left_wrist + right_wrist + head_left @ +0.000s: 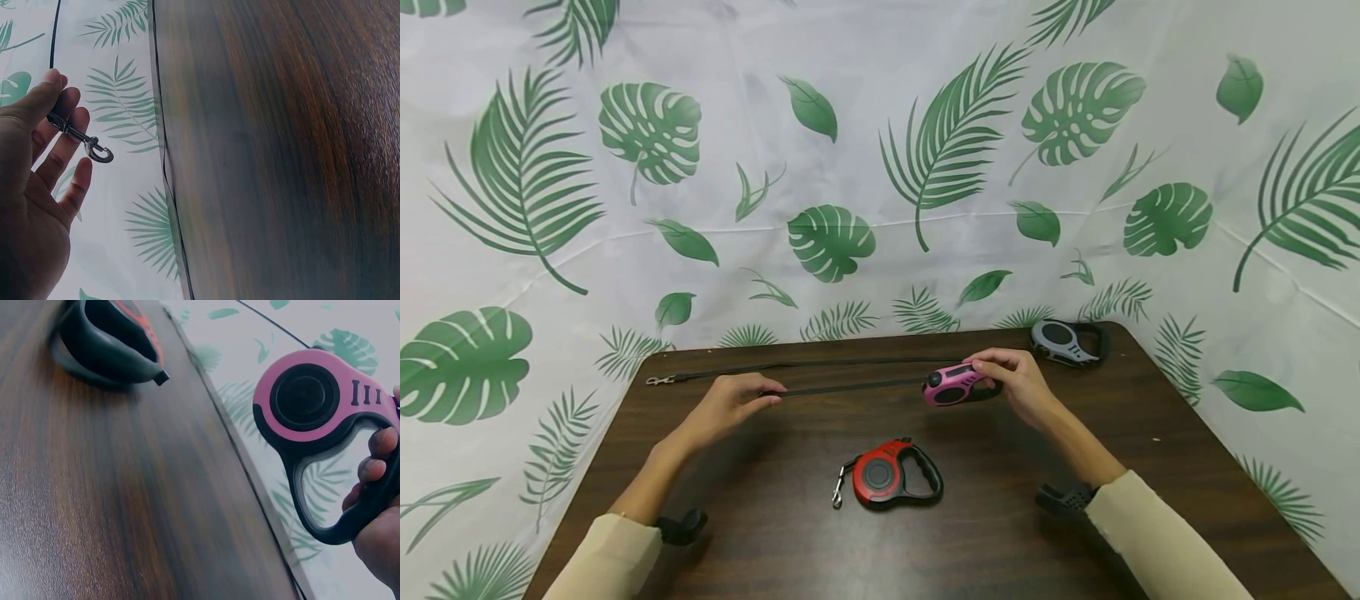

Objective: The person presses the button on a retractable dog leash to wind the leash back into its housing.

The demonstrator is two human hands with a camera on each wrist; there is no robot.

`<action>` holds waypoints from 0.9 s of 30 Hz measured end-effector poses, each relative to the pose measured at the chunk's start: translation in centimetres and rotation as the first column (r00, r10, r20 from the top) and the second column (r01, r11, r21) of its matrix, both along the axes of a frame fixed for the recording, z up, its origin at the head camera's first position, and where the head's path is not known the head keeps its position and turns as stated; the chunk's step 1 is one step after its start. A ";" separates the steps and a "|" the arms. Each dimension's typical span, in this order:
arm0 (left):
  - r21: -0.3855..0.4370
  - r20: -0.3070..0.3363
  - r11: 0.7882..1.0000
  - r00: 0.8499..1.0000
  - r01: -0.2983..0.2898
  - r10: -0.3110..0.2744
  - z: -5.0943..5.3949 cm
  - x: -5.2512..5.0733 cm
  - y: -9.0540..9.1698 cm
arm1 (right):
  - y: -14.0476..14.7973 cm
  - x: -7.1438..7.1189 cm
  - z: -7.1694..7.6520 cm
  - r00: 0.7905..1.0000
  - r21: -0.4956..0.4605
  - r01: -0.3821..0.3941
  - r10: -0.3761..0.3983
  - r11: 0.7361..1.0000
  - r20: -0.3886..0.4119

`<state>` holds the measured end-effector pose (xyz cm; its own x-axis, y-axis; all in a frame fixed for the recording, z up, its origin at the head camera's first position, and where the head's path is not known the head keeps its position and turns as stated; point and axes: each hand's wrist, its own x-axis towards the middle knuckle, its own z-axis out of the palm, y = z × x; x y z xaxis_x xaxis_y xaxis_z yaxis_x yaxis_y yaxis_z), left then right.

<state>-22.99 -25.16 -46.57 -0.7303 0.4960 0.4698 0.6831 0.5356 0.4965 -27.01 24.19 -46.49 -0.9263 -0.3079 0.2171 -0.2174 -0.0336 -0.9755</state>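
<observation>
A pink and black retractable dog leash (942, 393) is held up over the back of the table by my right hand (1018, 385). In the right wrist view its black handle loop (299, 487) has my fingers curled through it. A thin black cord (850, 387) runs taut from the leash to my left hand (727, 408). My left thumb and fingers pinch the cord's end, and a metal snap clip (94, 149) sticks out below them in the left wrist view. Nearer to me, a red and black retractable leash (877, 473) lies flat with its clip (838, 492) beside it.
On the brown wooden table (760, 533), a grey retractable leash (1060, 342) lies at the back right corner. A second black cord (820, 363) stretches along the back edge, ending in a metal clip (661, 380) at left. Behind hangs a leaf-patterned white cloth (737, 283).
</observation>
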 end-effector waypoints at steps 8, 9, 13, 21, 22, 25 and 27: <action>0.003 0.005 1.000 1.000 0.009 -0.009 0.1 -0.1 0.6 | -0.7 -0.1 -0.2 1.000 -0.023 -0.012 0.011 1.000 -0.016; 0.005 0.003 1.000 1.000 0.011 -0.011 0.1 -0.1 0.7 | -0.7 -0.1 -0.3 1.000 -0.026 -0.013 0.012 1.000 -0.017; 0.010 -0.013 1.000 1.000 0.022 -0.022 0.3 -0.2 1.1 | -1.0 -0.1 -0.5 1.000 -0.031 -0.017 0.017 0.999 -0.016; 0.011 -0.015 1.000 1.000 0.020 -0.020 0.3 -0.2 1.7 | -1.6 0.0 -0.6 1.000 -0.029 -0.020 0.020 0.999 -0.007; 0.014 -0.014 1.000 1.000 0.022 -0.022 0.3 -0.2 1.8 | -1.7 0.0 -0.6 1.000 -0.029 -0.020 0.020 0.999 -0.005; 0.022 -0.013 0.999 0.999 0.031 -0.031 0.3 -0.3 2.1 | -1.9 0.1 -0.6 1.000 -0.028 -0.023 0.023 0.999 0.005; 0.024 -0.018 0.999 0.999 0.041 -0.040 0.3 -0.3 2.2 | -2.0 0.1 -0.6 1.000 -0.027 -0.021 0.022 0.999 0.009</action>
<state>-23.25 -22.95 -46.24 -0.7016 0.5131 0.4946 0.7125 0.4949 0.4973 -26.90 22.16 -47.11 -0.9216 -0.3220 0.2167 -0.2070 -0.0645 -0.9762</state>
